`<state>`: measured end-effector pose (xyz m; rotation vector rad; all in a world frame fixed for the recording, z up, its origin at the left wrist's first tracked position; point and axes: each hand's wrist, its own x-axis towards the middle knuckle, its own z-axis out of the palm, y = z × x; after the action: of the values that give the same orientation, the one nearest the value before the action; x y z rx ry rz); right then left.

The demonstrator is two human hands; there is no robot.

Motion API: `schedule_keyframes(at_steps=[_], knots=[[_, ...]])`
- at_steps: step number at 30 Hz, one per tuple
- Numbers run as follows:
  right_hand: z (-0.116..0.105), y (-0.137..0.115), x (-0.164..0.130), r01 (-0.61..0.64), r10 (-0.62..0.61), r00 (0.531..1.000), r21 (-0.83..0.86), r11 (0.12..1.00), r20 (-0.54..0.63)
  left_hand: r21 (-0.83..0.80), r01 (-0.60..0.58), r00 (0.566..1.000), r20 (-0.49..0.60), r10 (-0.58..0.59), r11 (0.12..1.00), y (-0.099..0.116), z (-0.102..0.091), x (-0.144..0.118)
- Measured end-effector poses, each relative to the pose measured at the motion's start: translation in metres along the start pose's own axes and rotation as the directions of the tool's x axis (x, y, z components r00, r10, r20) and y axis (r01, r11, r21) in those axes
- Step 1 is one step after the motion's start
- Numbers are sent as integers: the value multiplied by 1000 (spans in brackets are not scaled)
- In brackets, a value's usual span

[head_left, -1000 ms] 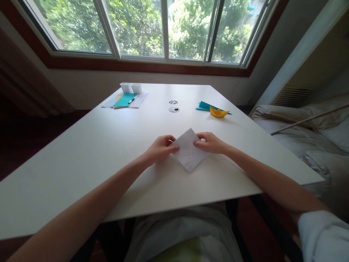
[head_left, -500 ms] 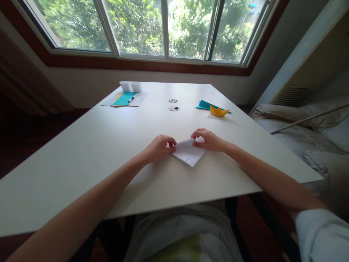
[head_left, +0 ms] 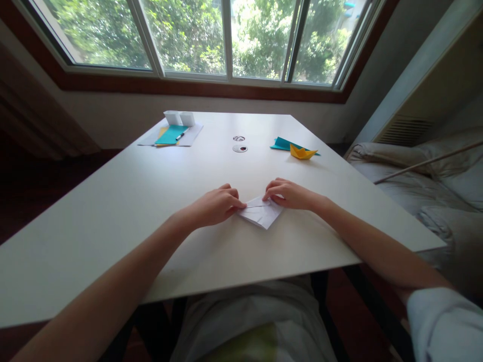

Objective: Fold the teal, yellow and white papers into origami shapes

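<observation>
A folded piece of white paper (head_left: 264,216) lies on the white table (head_left: 211,261), one corner pointing toward me. At its left corner, my left hand (head_left: 221,203) is closed with the fingertips pressed on the paper. My right hand (head_left: 287,193) is closed over the upper right part, its fingers bent down onto a folded edge. A narrow flap runs along the paper's top side between the two hands. My right thumb is partly hidden behind the fingers.
Beyond my right hand stand a yellow paper boat (head_left: 302,152) and a folded teal paper (head_left: 283,144). At the far left are teal and white sheets with a pen (head_left: 182,133) and two white paper boxes (head_left: 180,118). Two round fittings (head_left: 240,148) sit mid-table.
The paper's top edge has been folded down toward me into a flap. My left fingers have straightened onto the left corner, and my right fingers have come down onto the paper.
</observation>
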<state>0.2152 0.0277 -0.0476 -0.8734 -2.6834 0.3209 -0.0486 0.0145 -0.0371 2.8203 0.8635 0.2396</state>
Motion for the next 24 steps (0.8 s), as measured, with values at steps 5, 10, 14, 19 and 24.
schedule_keyframes(at_steps=[5,10,14,19,24], knots=[[-5,-11,0,15,-12,999,-104,994,30,-9,8,994,107,-7,1000,-2,-11,-4],[-5,-20,1,34,-32,999,-149,988,19,-73,-9,991,133,18,997,-5,-18,-8],[-5,-19,0,24,-21,1000,-144,989,22,-116,-3,990,140,19,993,-8,-20,-10],[-5,-16,-1,20,-17,1000,-114,993,26,-188,54,985,174,-21,981,-10,-24,-14],[-6,-16,0,8,-4,999,-98,995,39,-207,107,972,228,-58,973,-13,-27,-18]])
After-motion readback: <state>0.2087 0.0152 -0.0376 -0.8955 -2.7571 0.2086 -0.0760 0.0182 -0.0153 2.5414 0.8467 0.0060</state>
